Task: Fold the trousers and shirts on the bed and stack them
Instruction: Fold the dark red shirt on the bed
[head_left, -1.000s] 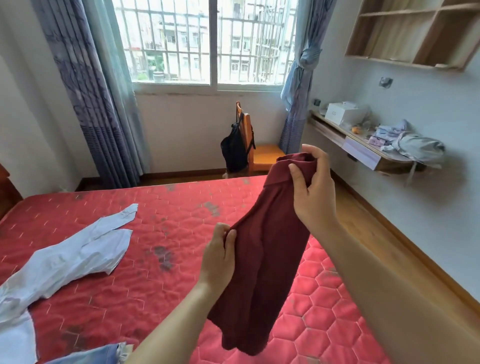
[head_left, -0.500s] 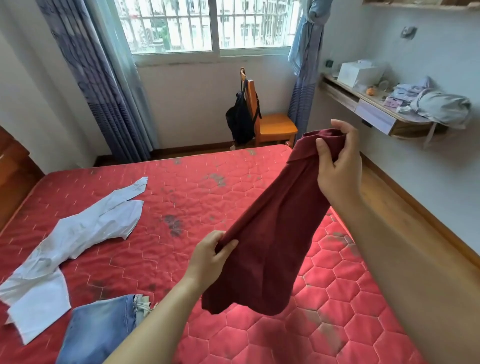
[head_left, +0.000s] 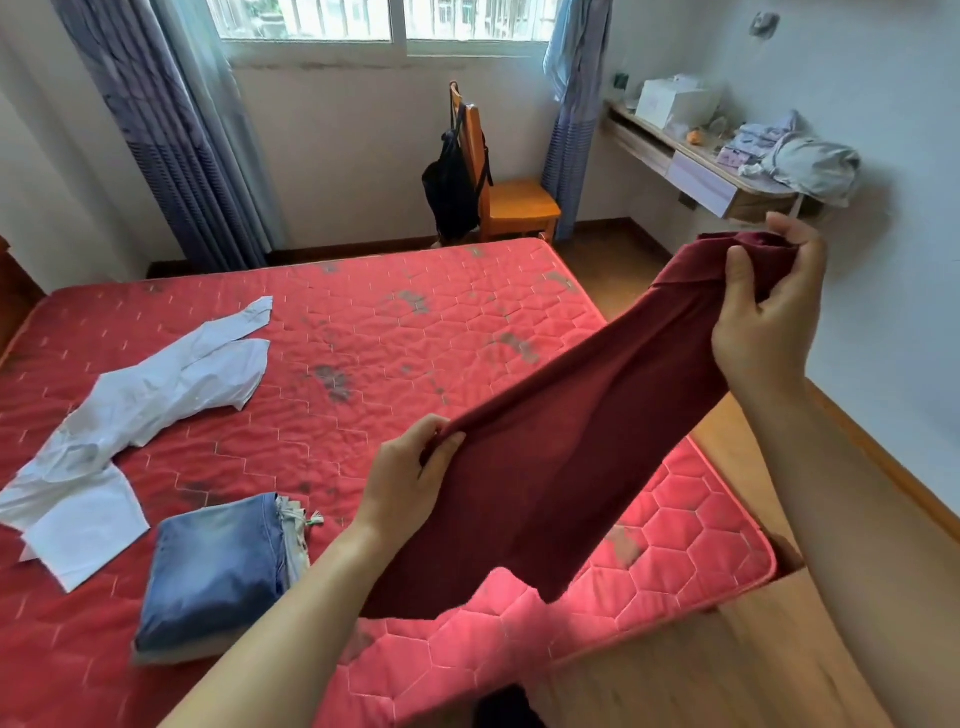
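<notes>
A dark red garment (head_left: 561, 457) hangs stretched in the air over the right side of the red quilted bed (head_left: 363, 332). My right hand (head_left: 769, 317) grips its bunched upper end, high and to the right. My left hand (head_left: 410, 483) pinches its lower left edge above the mattress. A folded stack with blue jeans (head_left: 213, 571) on top lies on the bed near the front left. A crumpled white shirt (head_left: 130, 415) lies spread on the left part of the bed.
An orange wooden chair (head_left: 514, 202) with a black bag (head_left: 452, 187) hung on it stands beyond the bed under the window. A wall desk (head_left: 696, 171) at the right carries a white box and clothes. Wooden floor runs along the bed's right side.
The view has tilted down, bringing the folded stack into sight. My hands have moved apart, the right one farther right, and the red garment is now stretched out between them.
</notes>
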